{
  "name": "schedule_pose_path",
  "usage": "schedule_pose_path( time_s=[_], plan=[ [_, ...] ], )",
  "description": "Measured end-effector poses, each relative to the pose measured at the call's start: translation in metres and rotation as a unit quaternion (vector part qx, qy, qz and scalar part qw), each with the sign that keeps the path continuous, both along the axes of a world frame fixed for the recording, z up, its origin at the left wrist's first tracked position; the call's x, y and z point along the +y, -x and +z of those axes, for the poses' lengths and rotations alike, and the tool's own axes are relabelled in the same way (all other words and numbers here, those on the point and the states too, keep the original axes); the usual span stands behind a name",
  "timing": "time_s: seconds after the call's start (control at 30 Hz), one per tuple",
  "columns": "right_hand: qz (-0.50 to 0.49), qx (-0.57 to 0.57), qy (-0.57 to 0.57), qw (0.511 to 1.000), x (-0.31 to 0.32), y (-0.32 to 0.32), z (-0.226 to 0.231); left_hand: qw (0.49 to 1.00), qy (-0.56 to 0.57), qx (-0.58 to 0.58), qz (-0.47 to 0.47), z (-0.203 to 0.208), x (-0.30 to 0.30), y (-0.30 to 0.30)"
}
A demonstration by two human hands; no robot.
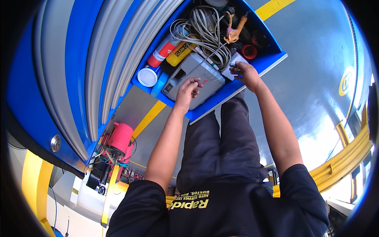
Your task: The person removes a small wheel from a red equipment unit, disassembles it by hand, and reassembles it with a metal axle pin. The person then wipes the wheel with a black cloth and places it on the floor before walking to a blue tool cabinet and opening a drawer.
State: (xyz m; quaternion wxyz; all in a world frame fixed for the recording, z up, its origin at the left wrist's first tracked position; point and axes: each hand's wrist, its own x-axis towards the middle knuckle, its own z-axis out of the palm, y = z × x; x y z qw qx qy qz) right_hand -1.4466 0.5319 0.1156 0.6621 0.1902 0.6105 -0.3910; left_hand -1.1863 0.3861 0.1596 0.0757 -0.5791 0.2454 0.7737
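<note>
An open blue drawer (221, 103) of a tool cabinet lies under both my hands. My left hand (188, 94) is over a grey plastic case (211, 81), its fingers loosely bent and apart, with nothing visible in them. At the drawer's right side, my right hand (247, 76) pinches a small dark object (233, 65) above a white box (238, 59); its kind is too small to tell. Beyond the case lies a coiled grey cable (207, 27). An orange trigger-handled tool (235, 31) is to the right of the coil.
On the drawer's left are a red can (158, 56), a yellow can (179, 54), a white-lidded tub (148, 76) and a light-blue container (159, 85). The cabinet's grey-and-blue drawer fronts (106, 51) rise at left. A pink machine (120, 136) stands on the floor.
</note>
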Motion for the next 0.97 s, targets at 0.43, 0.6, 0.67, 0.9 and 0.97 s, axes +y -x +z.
schedule_pose_path(
  time_s=[0.43, 0.6, 0.67, 0.9, 0.97],
  plan=[
    [-0.064, -0.007, 0.020, 0.998, 0.005, -0.003, 0.004, 0.999, 0.023, -0.039, -0.004, 0.005, 0.029, -0.060],
    [-0.138, -0.102, 0.133, 0.976, 0.029, 0.014, 0.012, 0.991, 0.067, -0.008, 0.117, -0.006, -0.020, -0.068],
    [-0.076, -0.110, 0.121, 0.984, 0.036, 0.017, 0.022, 0.971, 0.057, 0.027, 0.229, -0.009, -0.047, -0.059],
    [0.163, -0.142, 0.060, 0.975, 0.031, -0.022, 0.021, 0.920, 0.003, 0.079, 0.384, -0.060, -0.108, -0.057],
    [0.222, -0.151, 0.054, 0.962, 0.024, -0.034, 0.016, 0.924, 0.007, 0.081, 0.373, -0.070, -0.115, -0.057]
  ],
)
